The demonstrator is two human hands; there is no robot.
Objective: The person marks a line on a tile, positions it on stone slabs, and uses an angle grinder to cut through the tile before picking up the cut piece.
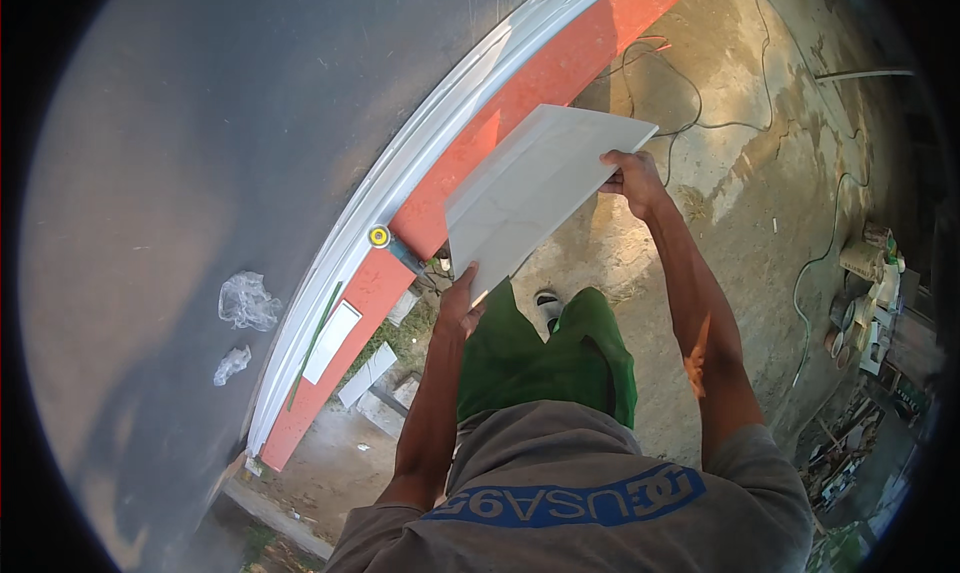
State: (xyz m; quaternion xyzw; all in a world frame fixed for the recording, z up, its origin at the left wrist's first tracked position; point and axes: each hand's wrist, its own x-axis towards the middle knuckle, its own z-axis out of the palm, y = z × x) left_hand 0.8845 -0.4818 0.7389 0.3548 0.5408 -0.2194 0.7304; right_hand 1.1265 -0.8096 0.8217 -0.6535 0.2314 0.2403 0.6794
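A large pale grey tile (pixel 545 188) is held up, tilted, between my two hands in front of my body. My right hand (pixel 634 180) grips its right edge near the far corner, thumb on top and fingers curled underneath. At the near left corner, my left hand (pixel 460 308) holds the tile's edge, its fingers partly hidden by it. Just left of the tile, an angle grinder (pixel 405 257) with a yellow-centred disc lies on the red ledge (pixel 425 198).
A white tile strip (pixel 332 341) and a thin green strip (pixel 315 348) lie along the ledge. Crumpled clear plastic (pixel 249 301) rests on the dark surface at left. Cut tile pieces (pixel 368 375) are on the ground. A cable (pixel 690 98) crosses the concrete floor; clutter (pixel 865 323) stands at right.
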